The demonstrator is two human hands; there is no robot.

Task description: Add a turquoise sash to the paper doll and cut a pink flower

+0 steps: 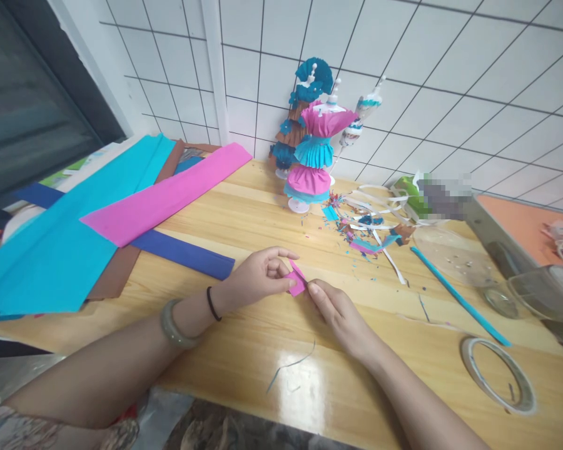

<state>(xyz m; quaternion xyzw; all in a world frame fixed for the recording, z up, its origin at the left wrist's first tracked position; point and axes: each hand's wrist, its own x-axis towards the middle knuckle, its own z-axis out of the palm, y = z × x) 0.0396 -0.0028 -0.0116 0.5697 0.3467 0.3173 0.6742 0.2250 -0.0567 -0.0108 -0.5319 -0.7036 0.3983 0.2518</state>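
Note:
A small pink piece of crepe paper point(296, 281) sits between both hands over the wooden table point(244, 350). My left hand point(258, 275) pinches it from the left, fingers curled; a jade bangle and a black band circle that wrist. My right hand point(338, 312) pinches its right edge with fingertips pressed together. Behind stand paper dolls point(312, 144) in pink, blue and brown pleated dresses.
Long crepe sheets lie at the left: light blue point(65, 237), pink point(169, 194), dark blue point(182, 250), brown beneath. Paper scraps and white strips point(370, 231) litter the middle right. A blue stick point(460, 297), a tape roll point(497, 375) and clear containers point(539, 294) sit at the right.

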